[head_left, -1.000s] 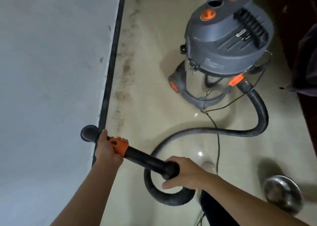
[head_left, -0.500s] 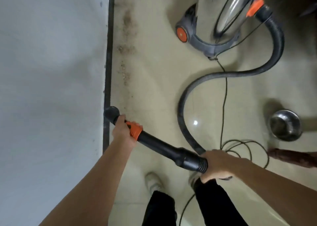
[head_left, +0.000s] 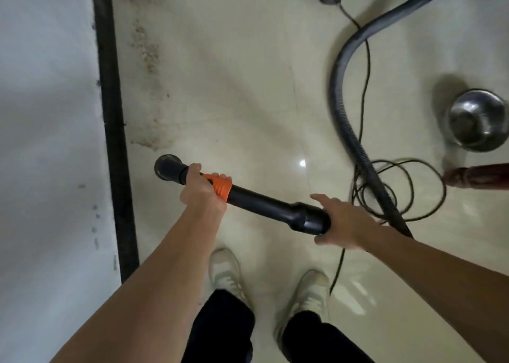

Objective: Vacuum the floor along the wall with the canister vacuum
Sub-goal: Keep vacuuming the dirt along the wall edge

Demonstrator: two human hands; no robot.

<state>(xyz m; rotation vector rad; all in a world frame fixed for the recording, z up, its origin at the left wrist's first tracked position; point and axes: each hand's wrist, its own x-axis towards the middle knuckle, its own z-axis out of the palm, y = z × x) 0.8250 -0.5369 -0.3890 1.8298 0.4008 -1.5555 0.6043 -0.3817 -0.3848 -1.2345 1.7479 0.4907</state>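
Left hand (head_left: 202, 194) grips wand (head_left: 261, 201) at orange collar (head_left: 220, 188); right hand (head_left: 344, 222) fingers straight against rear cuff (head_left: 308, 221); nozzle (head_left: 166, 167) near baseboard (head_left: 111, 115).

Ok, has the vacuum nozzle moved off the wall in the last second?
Yes. The nozzle overlapped the black baseboard earlier; now it sits to the right of it, with floor showing between them.

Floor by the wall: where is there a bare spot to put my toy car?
The widest bare patch of cream tiled floor lies between the brown dirt trail along the black skirting strip and the grey hose, beyond the black vacuum wand. Another lies right of the white shoes. Crowded on the right: hose, coiled black cord, steel bowl.
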